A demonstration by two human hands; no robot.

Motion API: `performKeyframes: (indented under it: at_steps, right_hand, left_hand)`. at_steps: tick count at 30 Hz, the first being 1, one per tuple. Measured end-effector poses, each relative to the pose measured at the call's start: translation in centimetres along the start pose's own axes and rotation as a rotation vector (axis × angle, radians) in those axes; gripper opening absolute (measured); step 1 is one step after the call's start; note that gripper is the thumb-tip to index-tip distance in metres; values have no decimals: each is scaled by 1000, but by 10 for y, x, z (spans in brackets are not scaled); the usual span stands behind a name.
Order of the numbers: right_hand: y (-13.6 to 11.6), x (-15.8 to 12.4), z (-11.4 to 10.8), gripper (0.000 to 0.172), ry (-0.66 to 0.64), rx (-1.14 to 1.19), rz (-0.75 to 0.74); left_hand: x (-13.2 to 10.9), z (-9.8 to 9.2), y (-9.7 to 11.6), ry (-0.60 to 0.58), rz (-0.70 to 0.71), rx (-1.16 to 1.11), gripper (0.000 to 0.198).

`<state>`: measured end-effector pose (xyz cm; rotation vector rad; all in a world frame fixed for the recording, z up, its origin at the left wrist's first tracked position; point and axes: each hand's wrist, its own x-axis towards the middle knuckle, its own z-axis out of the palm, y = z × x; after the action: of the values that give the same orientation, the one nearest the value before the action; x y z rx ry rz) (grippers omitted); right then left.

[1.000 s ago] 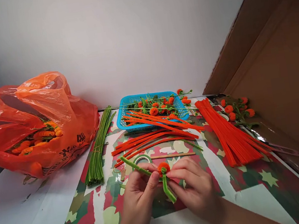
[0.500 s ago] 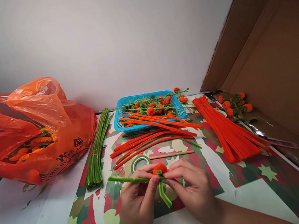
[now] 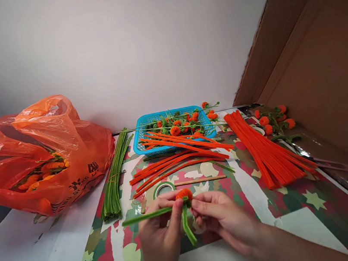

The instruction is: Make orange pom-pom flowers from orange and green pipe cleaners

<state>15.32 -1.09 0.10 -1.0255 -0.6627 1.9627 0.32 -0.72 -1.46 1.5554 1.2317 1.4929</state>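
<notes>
While the left hand (image 3: 160,237) and right hand (image 3: 223,219) each keep a pinching grip on the orange pompom (image 3: 184,194) and its green stems (image 3: 147,215) above the bench (image 3: 272,220), we judge this flower half-wrapped; loose orange stems (image 3: 268,151) remain unused.

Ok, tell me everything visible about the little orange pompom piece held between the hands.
The pompom piece is a small fuzzy orange ball, seemingly coiled pipe cleaner, with green pipe cleaner at its base. One green end juts left, another hangs down. The left hand and right hand pinch it under the ball, above the patterned table cover.
</notes>
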Motion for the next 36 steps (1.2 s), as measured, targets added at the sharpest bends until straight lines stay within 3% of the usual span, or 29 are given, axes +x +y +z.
performKeyframes:
  at_steps: [3, 5, 7, 9, 12, 14, 17, 20, 22, 23, 25, 28, 30, 32, 36]
  right_hand:
    - [7, 0, -4, 10, 201, -566, -601]
    - [9, 1, -7, 12, 214, -942, -986]
    - [9, 3, -10, 21, 194, -1209, -1204]
    - [8, 6, -10, 23, 213, -1353, -1285]
    - [8, 10, -5, 19, 251, -1314, -1281]
    - [9, 10, 3, 15, 275, -1097, -1119]
    - [12, 7, 13, 18, 221, -567, -599]
    - [14, 4, 17, 25, -1, -17, -53]
    - [12, 4, 14, 28, -95, 172, 124]
    - [10, 5, 12, 28, -103, 179, 141]
    - [5, 6, 6, 27, -20, 47, 35]
    - [-5, 6, -3, 22, 214, -322, -357]
    - [-10, 4, -5, 13, 302, -556, -604]
    - [-12, 3, -5, 5, 287, -748, -739]
    - [-5, 5, 0, 5, 174, -904, -812]
  left_hand:
    - [4, 4, 5, 53, -274, -86, 17]
    - [6, 5, 7, 59, -379, -150, 24]
    - [8, 5, 8, 45, -444, -203, 26]
    - [8, 5, 7, 37, -471, -231, 25]
    - [7, 5, 6, 38, -410, -186, 20]
    - [6, 5, 6, 54, -270, -90, 15]
    - [2, 0, 7, 50, 69, 92, 10]
    - [-2, -6, 7, 15, 379, 232, 18]
    - [-2, -8, 6, 3, 433, 240, 20]
    - [-1, -8, 6, 4, 393, 212, 18]
    - [3, -6, 5, -10, 182, 130, 10]
    - [11, 0, 7, -46, -282, -59, 19]
    - [14, 2, 9, -81, -509, -182, 28]
    - [15, 3, 10, -104, -634, -269, 34]
    - [12, 2, 10, -145, -712, -336, 38]
